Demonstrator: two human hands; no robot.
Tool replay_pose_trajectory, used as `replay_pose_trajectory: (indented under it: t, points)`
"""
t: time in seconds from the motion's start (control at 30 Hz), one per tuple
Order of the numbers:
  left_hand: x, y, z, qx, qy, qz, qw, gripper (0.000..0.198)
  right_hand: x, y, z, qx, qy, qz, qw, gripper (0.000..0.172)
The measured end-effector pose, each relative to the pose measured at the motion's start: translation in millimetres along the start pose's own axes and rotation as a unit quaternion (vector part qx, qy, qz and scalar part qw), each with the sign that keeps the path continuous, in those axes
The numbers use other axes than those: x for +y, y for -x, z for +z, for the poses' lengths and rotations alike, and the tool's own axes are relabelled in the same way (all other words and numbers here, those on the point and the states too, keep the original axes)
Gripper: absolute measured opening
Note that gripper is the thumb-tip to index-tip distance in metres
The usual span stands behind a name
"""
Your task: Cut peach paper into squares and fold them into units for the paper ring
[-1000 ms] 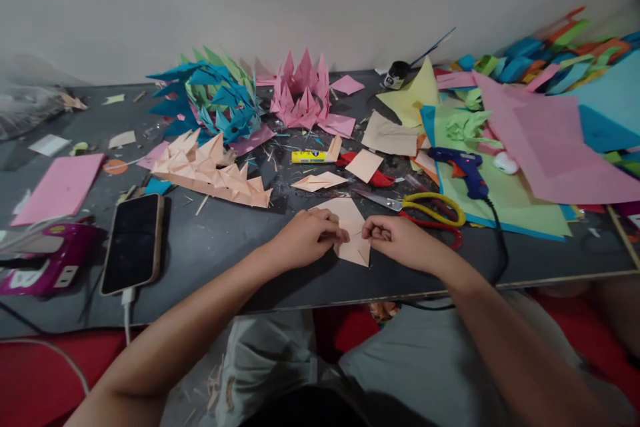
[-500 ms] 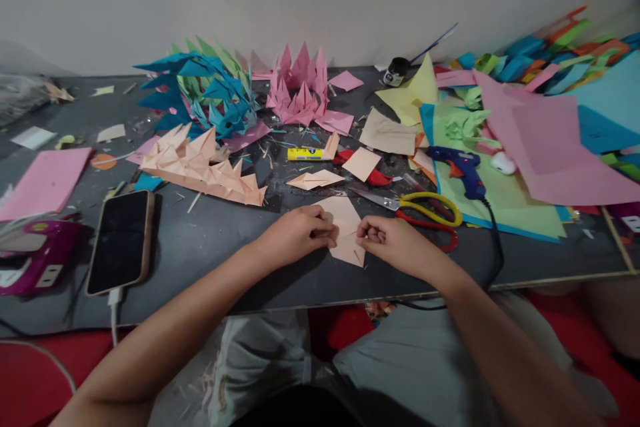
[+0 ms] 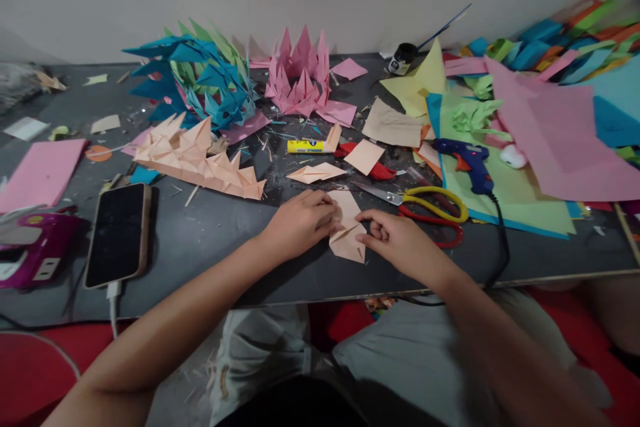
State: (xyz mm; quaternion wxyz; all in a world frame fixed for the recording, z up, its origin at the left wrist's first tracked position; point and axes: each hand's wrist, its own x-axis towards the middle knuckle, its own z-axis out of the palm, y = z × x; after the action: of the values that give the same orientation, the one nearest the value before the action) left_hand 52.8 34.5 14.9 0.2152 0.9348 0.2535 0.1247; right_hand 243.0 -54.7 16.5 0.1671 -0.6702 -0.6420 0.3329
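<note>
A peach sheet of paper (image 3: 349, 243) with fold lines lies on the dark table near its front edge, a crease lifting across its middle. My left hand (image 3: 305, 223) is on its left side, fingers curled together at the paper's edge. At the right edge my right hand (image 3: 395, 240) has thumb and forefinger close to the fold, a small gap between them; the other fingers are curled. Just beyond the sheet lies a folded peach piece (image 3: 316, 173). Scissors with yellow and red handles (image 3: 434, 205) rest to the right of the sheet.
A phone (image 3: 119, 233) and a purple device (image 3: 37, 248) lie left. Behind are a peach folded strip (image 3: 200, 163), a blue-green paper model (image 3: 205, 80), a pink one (image 3: 301, 80) and a glue stick (image 3: 305, 146). A glue gun (image 3: 467, 163) sits on paper at right.
The paper's middle crease has risen. My right thumb and forefinger have parted slightly. The camera view has shifted a little, moving the background objects upward.
</note>
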Motion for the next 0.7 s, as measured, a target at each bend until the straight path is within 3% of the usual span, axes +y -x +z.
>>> replay_pose_trajectory:
  t: [0.17, 0.37, 0.5, 0.63, 0.7]
  points:
    - [0.5, -1.1, 3.1, -0.018, 0.04, 0.01, 0.999, 0.013, 1.5, -0.3, 2.8, 0.028, 0.025, -0.019, 0.999, 0.018]
    - [4.0, -0.1, -3.4, -0.046, 0.1, -0.091, 0.99, 0.019, 3.7, -2.3, 7.1, 0.07, 0.048, -0.041, 0.996, 0.02]
    - [3.5, 0.7, -4.0, -0.069, 0.146, -0.109, 0.981, 0.025, 1.6, -3.9, 10.2, 0.074, 0.015, -0.058, 0.995, 0.016]
    - [1.4, 0.7, -3.3, -0.047, 0.175, -0.119, 0.976, 0.017, -1.7, -4.2, 8.4, 0.112, -0.08, -0.085, 0.987, 0.028]
    - [0.4, 0.7, -3.6, -0.024, 0.185, -0.12, 0.975, 0.015, -1.2, -4.1, 6.1, 0.091, -0.124, -0.105, 0.982, 0.04]
